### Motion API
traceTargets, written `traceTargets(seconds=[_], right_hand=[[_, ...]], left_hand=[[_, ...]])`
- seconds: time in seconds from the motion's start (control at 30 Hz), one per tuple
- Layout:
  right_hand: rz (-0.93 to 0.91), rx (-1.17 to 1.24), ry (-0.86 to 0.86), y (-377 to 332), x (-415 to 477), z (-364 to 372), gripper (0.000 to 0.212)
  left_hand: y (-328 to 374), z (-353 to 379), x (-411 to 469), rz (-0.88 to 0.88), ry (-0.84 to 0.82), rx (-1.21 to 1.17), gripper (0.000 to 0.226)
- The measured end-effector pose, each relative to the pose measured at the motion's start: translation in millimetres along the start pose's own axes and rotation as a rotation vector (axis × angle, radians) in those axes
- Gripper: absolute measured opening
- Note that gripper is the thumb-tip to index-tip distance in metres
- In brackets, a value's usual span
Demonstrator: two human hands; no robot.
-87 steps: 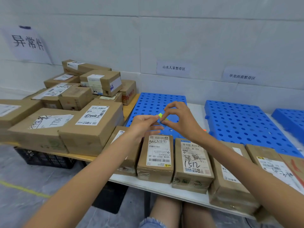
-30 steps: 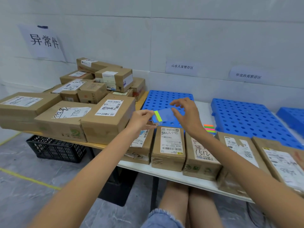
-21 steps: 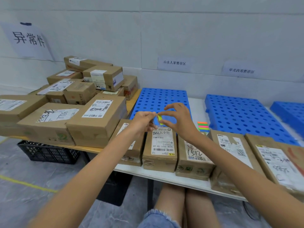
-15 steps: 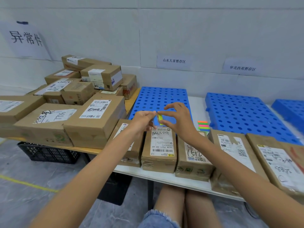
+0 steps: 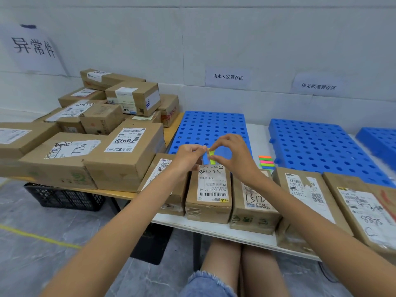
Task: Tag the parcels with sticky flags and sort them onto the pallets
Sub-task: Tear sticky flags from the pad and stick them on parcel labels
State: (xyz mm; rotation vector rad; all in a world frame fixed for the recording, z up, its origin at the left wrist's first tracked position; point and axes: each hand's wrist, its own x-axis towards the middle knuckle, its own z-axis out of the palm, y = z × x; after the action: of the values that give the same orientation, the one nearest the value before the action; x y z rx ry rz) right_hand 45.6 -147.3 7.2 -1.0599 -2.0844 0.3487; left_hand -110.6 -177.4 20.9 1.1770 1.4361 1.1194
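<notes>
**Both hands pinch a yellow-green flag above the front row of parcels**

Nearest, two bare knees sit under the near edge of the white table [image 5: 214, 227]. Along that edge stands a row of brown parcels with labels facing up; the middle parcel [image 5: 211, 192] has a barcode label and handwriting at its far end, and the parcel marked 1512 [image 5: 255, 202] touches it on the right. Further right lie two larger flat parcels.

Just above the far end of the middle parcel, the left hand [image 5: 187, 157] and right hand [image 5: 232, 156] are brought together. Thumb and forefinger of each close on a small clear-backed sheet carrying a yellow-green sticky flag [image 5: 212, 157], which hangs upright between the fingertips. Exactly which fingers grip the flag itself is hard to tell.

Just right of the right hand, a pad of coloured sticky flags [image 5: 265, 162] lies on the table. Beyond the hands sits a blue perforated pallet [image 5: 212, 125], with a second blue pallet [image 5: 321, 146] to its right and part of a third at the far right.

On the left, a wooden table holds a pile of stacked cartons [image 5: 124, 151], a black crate [image 5: 64, 198] beneath. Paper signs hang on the far wall.
</notes>
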Motion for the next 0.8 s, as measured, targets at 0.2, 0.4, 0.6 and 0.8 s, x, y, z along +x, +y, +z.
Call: traceTargets(seconds=[0.2, 0.4, 0.6, 0.8], right_hand=[[0.029, 0.003, -0.045, -4, 1, -1, 0.015], [0.025, 0.035, -0.014, -10, 3, -4, 0.009], [-0.015, 0.002, -0.009, -11, 0, -7, 0.010], [0.120, 0.105, -0.060, -19, -12, -10, 0.006]], left_hand=[[-1, 1, -2, -0.017, -0.018, -0.005, 0.019], [0, -2, -2, -0.111, -0.105, -0.103, 0.029], [-6, -7, 4, -0.129, -0.103, -0.130, 0.021], [-6, -14, 10, -0.062, 0.213, -0.180, 0.015]])
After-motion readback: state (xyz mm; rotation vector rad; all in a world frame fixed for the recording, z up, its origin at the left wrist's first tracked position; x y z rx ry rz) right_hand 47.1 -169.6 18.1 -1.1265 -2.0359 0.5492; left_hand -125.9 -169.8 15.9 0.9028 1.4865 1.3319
